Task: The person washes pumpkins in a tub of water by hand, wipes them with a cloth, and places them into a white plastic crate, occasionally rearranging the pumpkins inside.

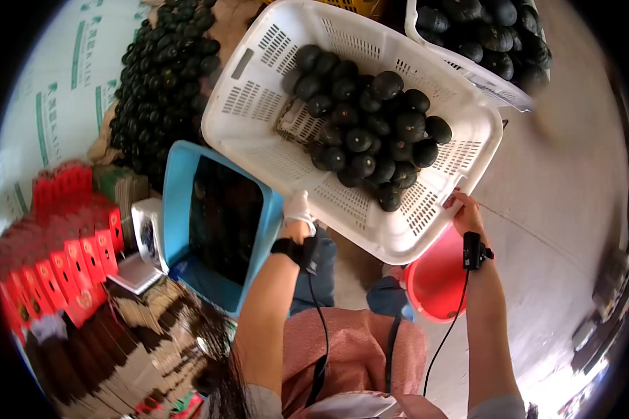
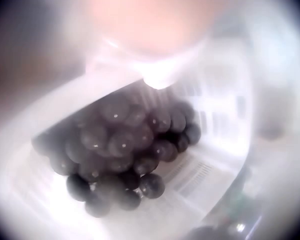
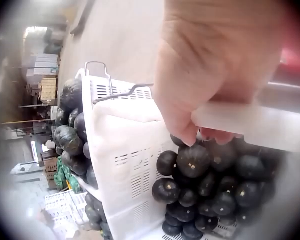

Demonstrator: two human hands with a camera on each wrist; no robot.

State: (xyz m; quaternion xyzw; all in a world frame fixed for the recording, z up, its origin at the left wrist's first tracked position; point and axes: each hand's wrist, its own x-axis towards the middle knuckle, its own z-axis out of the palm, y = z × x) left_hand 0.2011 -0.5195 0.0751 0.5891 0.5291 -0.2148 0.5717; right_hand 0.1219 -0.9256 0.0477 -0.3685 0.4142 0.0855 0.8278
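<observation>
A large white slotted plastic crate (image 1: 461, 174) holds a heap of small dark green pumpkins (image 1: 377, 126). Its near long rim is held at the left by my left hand (image 1: 298, 209), which wears a white glove. My bare right hand (image 1: 466, 211) grips the rim near the right corner. Seen from the right wrist, the thumb of my right hand (image 3: 210, 70) lies over the white rim (image 3: 260, 125), with fingertips showing on the inner side. In the left wrist view, the gloved left hand (image 2: 157, 70) is blurred above the pumpkins (image 2: 122, 145).
Another white crate (image 1: 461, 64) of dark pumpkins stands at the upper right. A blue tub (image 1: 177, 181) is at the left, a red basin (image 1: 437, 286) below the right corner. Beyond lie a pumpkin pile (image 1: 164, 91) and red boxes (image 1: 63, 244).
</observation>
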